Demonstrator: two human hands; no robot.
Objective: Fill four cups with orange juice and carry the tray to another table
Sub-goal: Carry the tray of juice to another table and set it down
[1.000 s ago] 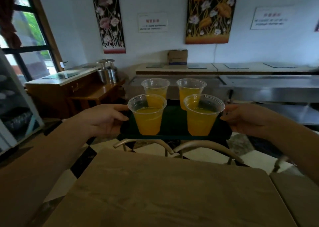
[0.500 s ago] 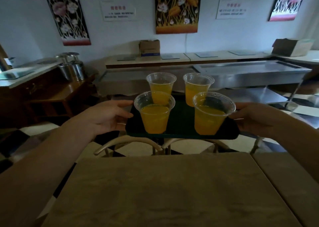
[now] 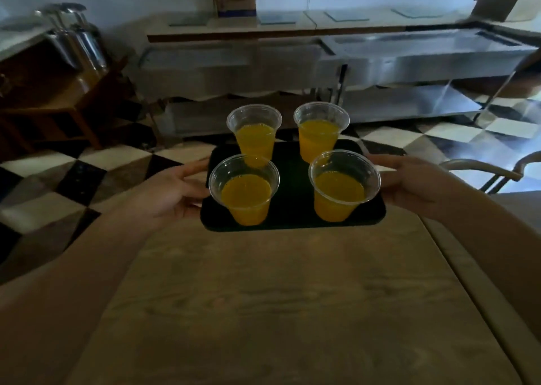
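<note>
1. Our left hand [image 3: 172, 192] grips the left edge of the tray [image 3: 292, 209], fingers curled under and thumb along the rim; our right hand [image 3: 409, 184] grips the right edge the same way. Hands well apart, one per side.
2. The tray hangs over the far end of the wooden table [image 3: 278, 296]; we cannot tell whether it touches the tabletop.
3. Four clear plastic cups [image 3: 246, 192] stand upright on it in two rows, each partly filled with orange juice [image 3: 339, 187].
4. Handling, as we judge it: the cups are thin, light and top-heavy with liquid, likely to slide on the smooth tray. Hold both short edges, keep it level, move slowly.
5. Beyond: checkered floor [image 3: 87, 173], steel counter [image 3: 409, 50], chair back [image 3: 483, 169] at right.
6. Against half a second ago: our view has dipped down, the wall hangings are out of sight, and the tray sits lower and closer over the table. The cups have kept their places.
</note>
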